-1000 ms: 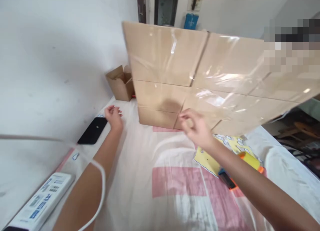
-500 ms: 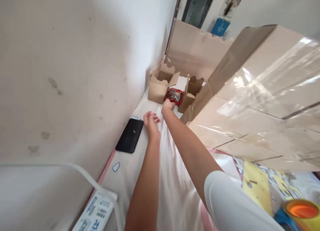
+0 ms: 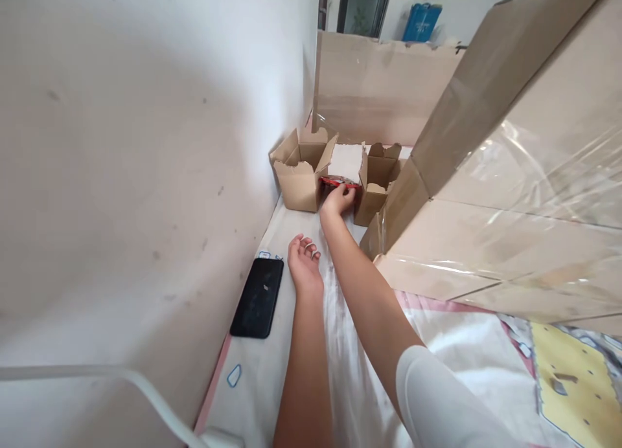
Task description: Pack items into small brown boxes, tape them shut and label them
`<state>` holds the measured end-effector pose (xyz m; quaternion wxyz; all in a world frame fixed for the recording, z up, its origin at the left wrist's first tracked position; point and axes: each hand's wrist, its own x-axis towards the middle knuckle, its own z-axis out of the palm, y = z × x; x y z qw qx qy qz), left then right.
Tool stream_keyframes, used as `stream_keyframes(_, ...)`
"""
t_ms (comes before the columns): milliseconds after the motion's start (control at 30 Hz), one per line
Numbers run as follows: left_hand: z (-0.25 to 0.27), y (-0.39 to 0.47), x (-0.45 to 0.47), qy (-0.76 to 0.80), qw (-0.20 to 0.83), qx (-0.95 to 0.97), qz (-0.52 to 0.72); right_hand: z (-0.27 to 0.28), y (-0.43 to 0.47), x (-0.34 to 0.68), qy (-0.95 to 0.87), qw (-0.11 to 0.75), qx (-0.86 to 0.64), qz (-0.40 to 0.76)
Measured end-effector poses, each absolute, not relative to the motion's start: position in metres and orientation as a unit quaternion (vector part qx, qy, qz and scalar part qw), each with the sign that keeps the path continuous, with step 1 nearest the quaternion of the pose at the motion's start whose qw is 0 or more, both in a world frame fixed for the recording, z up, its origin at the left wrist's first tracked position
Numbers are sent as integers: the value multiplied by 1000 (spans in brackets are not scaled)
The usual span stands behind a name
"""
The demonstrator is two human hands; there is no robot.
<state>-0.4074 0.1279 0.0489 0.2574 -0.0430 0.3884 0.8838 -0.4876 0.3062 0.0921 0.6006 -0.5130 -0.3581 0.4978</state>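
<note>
My right hand point(image 3: 339, 201) reaches out between two small open cardboard boxes, its fingers closed on the near edge of a red packet point(image 3: 335, 180). The packet shows as a thin strip, so its front is mostly out of sight. To its left stands one open box point(image 3: 297, 192), and to its right the other open box point(image 3: 368, 205). A white surface point(image 3: 346, 162) shows behind the packet. My left hand point(image 3: 305, 265) rests palm up nearer to me, fingers loosely bent and apart, holding nothing. Beside it lies a black phone point(image 3: 257, 298).
A wall point(image 3: 146, 176) rises along the left. Large taped cardboard point(image 3: 510, 221) stands on the right, and a cardboard panel point(image 3: 379, 89) closes the back. The white sheet point(image 3: 427, 370) below is wrinkled. A pale cable point(image 3: 140, 386) crosses the lower left.
The red packet has tipped from showing its front to nearly edge-on, with my right hand at its near edge. My left hand stays open by the phone. The view has shifted.
</note>
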Motion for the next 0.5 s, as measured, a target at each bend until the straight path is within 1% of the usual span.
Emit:
stream_keyframes(133,41,127,-427,465,176,-20,867,107,295,-477,-411,638,-455,466)
stream_keyframes(233,35,124,-446,526,115,8,843,100,271,-462,-524,658,-322,435)
stream_keyframes(300,31,122,-454,559,89,39,823,85,250,-449,-593,640,-215,439)
stream_keyframes(333,29,122,-455,575,78,57,812,76,240,-442,-610,623,-186,453)
stream_keyframes(400,25,122,-453,608,54,97,786,59,225,-428,-621,590,-173,486)
stream_keyframes(500,26,124,-446,652,5,163,741,41,217,-413,-615,565,-197,513)
